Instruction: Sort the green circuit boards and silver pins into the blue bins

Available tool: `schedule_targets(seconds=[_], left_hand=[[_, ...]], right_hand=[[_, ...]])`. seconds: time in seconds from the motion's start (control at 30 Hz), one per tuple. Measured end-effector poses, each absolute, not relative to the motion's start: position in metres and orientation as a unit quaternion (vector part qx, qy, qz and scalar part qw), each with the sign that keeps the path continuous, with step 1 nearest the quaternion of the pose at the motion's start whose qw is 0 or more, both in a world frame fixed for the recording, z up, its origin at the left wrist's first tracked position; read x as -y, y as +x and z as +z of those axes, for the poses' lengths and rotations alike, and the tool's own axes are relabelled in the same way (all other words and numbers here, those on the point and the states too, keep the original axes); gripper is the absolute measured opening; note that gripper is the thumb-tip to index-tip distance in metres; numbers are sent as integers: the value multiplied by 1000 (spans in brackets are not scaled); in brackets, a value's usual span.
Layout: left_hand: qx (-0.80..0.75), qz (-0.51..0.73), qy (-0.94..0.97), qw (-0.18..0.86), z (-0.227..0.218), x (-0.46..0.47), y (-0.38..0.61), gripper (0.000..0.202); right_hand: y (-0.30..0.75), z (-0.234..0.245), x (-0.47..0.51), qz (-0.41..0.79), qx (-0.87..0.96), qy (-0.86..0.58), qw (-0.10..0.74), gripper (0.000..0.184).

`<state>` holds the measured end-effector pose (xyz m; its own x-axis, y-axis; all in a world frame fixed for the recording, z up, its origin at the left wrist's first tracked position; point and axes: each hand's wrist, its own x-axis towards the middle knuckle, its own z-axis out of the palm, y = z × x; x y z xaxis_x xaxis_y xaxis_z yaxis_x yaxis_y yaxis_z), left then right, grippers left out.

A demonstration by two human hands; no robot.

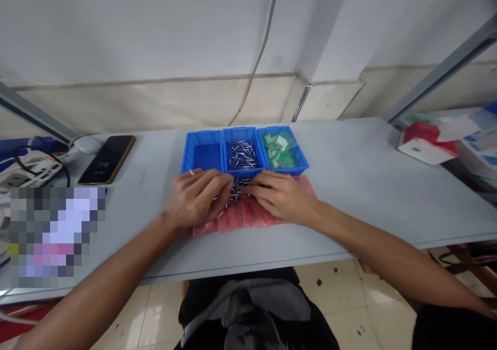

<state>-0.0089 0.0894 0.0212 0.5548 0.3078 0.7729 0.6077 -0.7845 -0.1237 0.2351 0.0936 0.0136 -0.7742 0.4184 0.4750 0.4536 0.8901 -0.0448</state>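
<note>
Gray tabletop (349, 184) stood by a white wall (135, 29). Metal pins (236, 190) lay by pink bags (246, 213), between left hand (200, 197) and right hand (285, 197). Fingers (217, 184) curled; I couldn't tell if they held any.

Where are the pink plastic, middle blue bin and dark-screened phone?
Pink plastic (245, 214): head view, on its creased surface between the hands.
Middle blue bin (245, 173): head view, on its front wall.
Dark-screened phone (107, 159): head view, on its screen.
</note>
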Motion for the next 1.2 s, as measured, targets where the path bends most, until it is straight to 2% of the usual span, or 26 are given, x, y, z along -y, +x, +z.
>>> schedule_targets(seconds=[0.17, 0.47, 1.2], left_hand=[[268, -380, -866, 185, 21, -90, -8, 18], [269, -382, -863, 192, 19, -90, -7, 18], [269, -368, -868, 195, 19, -90, -7, 14]], right_hand=[[234, 13, -93, -16, 951, -241, 192, 25], [233, 14, -91, -12, 948, -263, 179, 27], [233, 10, -90, 8, 939, -278, 200, 23]])
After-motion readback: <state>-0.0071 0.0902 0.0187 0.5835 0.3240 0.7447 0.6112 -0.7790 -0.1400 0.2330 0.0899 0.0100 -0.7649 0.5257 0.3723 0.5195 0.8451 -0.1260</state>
